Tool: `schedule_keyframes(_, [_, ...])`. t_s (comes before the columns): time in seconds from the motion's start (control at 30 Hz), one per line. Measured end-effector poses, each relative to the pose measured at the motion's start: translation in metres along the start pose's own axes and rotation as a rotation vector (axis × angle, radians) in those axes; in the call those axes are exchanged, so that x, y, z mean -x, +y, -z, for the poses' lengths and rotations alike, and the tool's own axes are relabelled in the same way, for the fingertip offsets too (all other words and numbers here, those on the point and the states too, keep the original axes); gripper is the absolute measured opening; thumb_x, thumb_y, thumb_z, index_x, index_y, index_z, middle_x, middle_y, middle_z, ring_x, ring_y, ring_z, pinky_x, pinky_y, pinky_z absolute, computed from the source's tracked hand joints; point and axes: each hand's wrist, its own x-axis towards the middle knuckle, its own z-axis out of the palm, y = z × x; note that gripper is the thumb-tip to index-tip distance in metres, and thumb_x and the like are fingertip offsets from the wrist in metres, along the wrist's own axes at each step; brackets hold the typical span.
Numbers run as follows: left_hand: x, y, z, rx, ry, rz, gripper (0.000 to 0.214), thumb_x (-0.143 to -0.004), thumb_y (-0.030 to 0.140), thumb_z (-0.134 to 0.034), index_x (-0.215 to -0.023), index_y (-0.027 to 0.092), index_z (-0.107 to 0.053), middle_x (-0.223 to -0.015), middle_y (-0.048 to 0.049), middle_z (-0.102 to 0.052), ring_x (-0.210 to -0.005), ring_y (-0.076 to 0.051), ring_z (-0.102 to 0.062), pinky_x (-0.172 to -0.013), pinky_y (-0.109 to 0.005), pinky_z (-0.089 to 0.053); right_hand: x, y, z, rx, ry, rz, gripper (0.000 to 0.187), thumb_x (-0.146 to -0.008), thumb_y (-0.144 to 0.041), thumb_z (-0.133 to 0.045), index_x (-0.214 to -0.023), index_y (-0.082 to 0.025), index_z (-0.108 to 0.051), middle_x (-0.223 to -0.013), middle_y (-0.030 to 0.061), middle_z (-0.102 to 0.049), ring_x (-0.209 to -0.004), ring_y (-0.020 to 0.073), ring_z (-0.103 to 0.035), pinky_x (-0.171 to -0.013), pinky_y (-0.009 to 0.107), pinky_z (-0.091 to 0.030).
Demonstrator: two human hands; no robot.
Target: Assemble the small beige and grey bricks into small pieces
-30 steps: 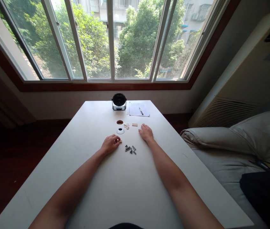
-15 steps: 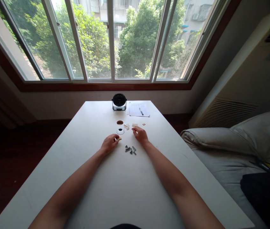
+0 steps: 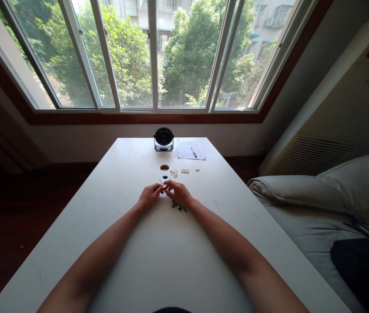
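Hands [image 3: 148,196] together (forearms [image 3: 106,243] aslant), fingers [image 3: 169,184] at small piece [image 3: 164,187]

L hand [image 3: 149,195] nr R hand [image 3: 178,192]

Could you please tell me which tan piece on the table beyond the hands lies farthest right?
The small tan piece, lying by itself; the larger rectangular tan piece and the pale cluster are both to its left.

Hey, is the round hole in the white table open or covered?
Open. The hole shows its brown inside, and the white ring lies apart from it, just beyond the left hand and right hand.
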Motion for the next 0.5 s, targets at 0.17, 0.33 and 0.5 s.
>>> schedule_keyframes(0.17, [-0.002,-0.003,0.0,0.002,0.005,0.024,0.04,-0.096,0.049,-0.042,-0.096,0.021,-0.071,-0.077,-0.0008,-0.071,-0.063,-0.015,-0.06,-0.065,-0.026,-0.047,0.0,-0.001,-0.004,0.032,-0.005,0.039,0.027,-0.09,-0.02,-0.058,-0.115,-0.028,-0.064,-0.093,0.0011,-0.071,-0.08,0.0157,-0.066,-0.078,0.027,-0.05])
schedule_keyframes(0.33, [-0.001,-0.005,-0.001,-0.02,0.015,-0.004,0.038,-0.096,0.046,-0.043,-0.094,0.021,-0.071,-0.076,-0.0013,-0.07,-0.064,-0.015,-0.058,-0.066,-0.026,-0.045,0.0,0.006,-0.006,0.091,0.041,0.104,0.022,-0.091,-0.017,-0.057,-0.11,-0.024,-0.065,-0.089,0.0011,-0.071,-0.079,0.0139,-0.065,-0.077,0.024,-0.048])
schedule_keyframes(0.5, [-0.002,-0.007,-0.002,0.007,0.049,0.015,0.032,-0.094,0.041,-0.047,-0.107,0.022,-0.069,-0.08,-0.0005,-0.071,-0.067,-0.015,-0.06,-0.066,-0.026,-0.046,0.001,0.01,-0.005,0.126,0.039,0.09,0.015,-0.091,-0.022,-0.061,-0.105,-0.023,-0.067,-0.087,0.0005,-0.071,-0.075,0.0131,-0.063,-0.074,0.023,-0.047])
